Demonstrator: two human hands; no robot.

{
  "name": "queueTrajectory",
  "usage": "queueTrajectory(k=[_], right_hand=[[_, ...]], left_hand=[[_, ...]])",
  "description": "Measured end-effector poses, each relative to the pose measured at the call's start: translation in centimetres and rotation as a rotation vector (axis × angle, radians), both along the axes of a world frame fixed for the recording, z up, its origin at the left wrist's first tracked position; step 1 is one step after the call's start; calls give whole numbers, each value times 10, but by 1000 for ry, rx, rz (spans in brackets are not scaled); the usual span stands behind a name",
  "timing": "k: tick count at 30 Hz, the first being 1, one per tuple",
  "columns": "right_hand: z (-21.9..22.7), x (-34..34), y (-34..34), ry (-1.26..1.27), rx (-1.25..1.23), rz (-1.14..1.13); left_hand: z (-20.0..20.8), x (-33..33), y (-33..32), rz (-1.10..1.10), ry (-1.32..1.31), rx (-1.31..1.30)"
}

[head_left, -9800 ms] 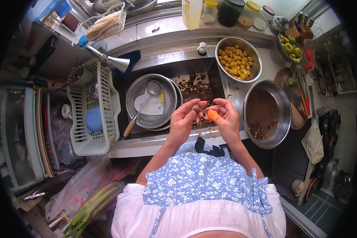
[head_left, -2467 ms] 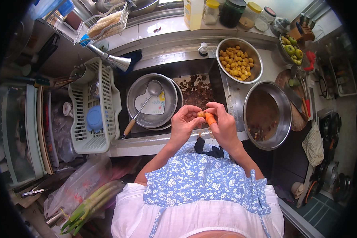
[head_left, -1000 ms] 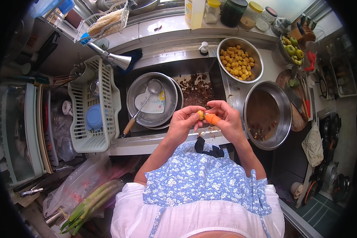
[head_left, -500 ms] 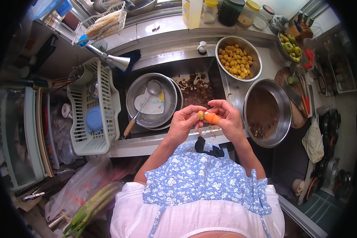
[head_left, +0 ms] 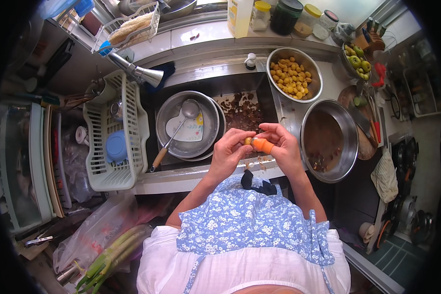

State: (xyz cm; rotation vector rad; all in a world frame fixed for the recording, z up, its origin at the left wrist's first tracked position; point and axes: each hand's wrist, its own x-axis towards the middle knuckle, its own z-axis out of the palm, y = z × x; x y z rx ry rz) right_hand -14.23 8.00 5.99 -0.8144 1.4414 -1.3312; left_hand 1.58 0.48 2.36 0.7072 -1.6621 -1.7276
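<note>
Over the near edge of the sink, my left hand [head_left: 229,153] pinches a small yellow chestnut [head_left: 248,141] between thumb and fingers. My right hand [head_left: 284,148] grips a short orange-handled tool [head_left: 263,145] against it; the tool's working end is too small and covered to make out. The hands almost meet. Brown shell peelings [head_left: 240,110] lie in the sink beyond them. To the upper right, a steel bowl [head_left: 317,93] holds many peeled yellow chestnuts [head_left: 291,78]. Nearer my right hand, a wider steel basin [head_left: 354,157] contains brownish water with several dark bits.
Nested steel pans [head_left: 164,142] sit in the sink's left part, with a ladle [head_left: 190,109] and heart-shaped plate inside. A white dish rack [head_left: 132,171] stands left. At right are a cutting board [head_left: 365,152] with a knife and a bowl of green fruit [head_left: 356,62]. Jars [head_left: 285,17] line the back ledge.
My fingers have shifted slightly around the chestnut, and the orange-handled tool has tilted a little. The view has moved marginally; both hands keep their hold.
</note>
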Motion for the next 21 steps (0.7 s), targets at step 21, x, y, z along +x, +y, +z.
queueTrajectory(k=[21], right_hand=[[-3, -17, -1, -238, 40, 94]], left_hand=[[-6, 2, 0, -75, 33, -31]])
